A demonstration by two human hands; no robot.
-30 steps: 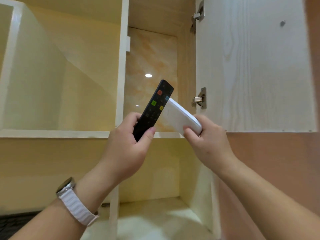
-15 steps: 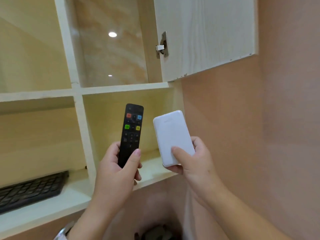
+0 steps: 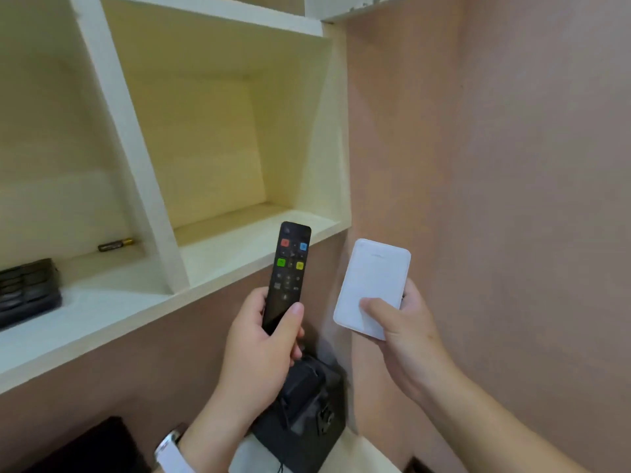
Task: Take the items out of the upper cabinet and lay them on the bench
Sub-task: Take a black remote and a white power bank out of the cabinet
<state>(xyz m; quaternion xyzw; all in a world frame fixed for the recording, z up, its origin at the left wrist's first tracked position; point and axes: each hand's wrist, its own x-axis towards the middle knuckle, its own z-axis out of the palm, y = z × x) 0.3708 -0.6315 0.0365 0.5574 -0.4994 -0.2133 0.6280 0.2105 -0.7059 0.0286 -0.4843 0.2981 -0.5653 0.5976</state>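
My left hand (image 3: 261, 349) grips a black remote control (image 3: 287, 271) with red, blue, green and yellow buttons, held upright below the shelf edge. My right hand (image 3: 404, 336) holds a flat white power bank (image 3: 374, 281) by its lower end, thumb on its face. Both are in front of the pink wall, below the open cream shelf unit (image 3: 211, 250). Only the bottom edge of the upper cabinet door (image 3: 355, 8) shows at the top.
A battery (image 3: 115, 245) lies at the back of the left shelf compartment, and a black keyboard (image 3: 27, 291) rests at the far left. A black device with cables (image 3: 300, 411) sits on the bench below my hands. A dark object (image 3: 92, 445) lies at the lower left.
The view has dropped from the upper cabinet down past the open shelves. Both hands have come down with the remote and the power bank, from the cabinet opening to below the lower shelf.
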